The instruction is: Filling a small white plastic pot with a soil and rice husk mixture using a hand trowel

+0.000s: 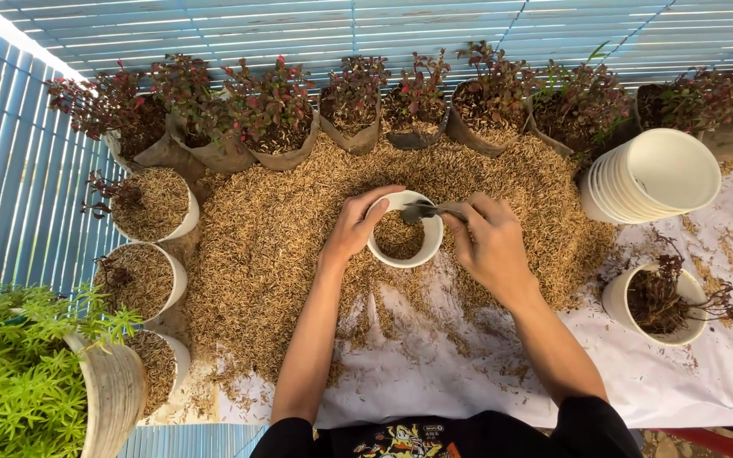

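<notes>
My left hand [352, 227] grips the left rim of a small white pot [401, 251] that sits on a heap of rice husks [265, 246]. The pot is partly filled with husks. My right hand [487, 242] holds a small dark trowel [428, 210] by its handle, the blade resting over the pot's top rim. Both forearms reach in from the bottom edge.
Small red-leaved plants in brown bags [273, 119] line the back. A stack of white pots [655, 178] lies at right, and a pot with bare roots [659, 301] stands below it. Husk-filled white pots [159, 208] stand left, beside a green plant [27, 373]. White sheet [468, 373] covers the front.
</notes>
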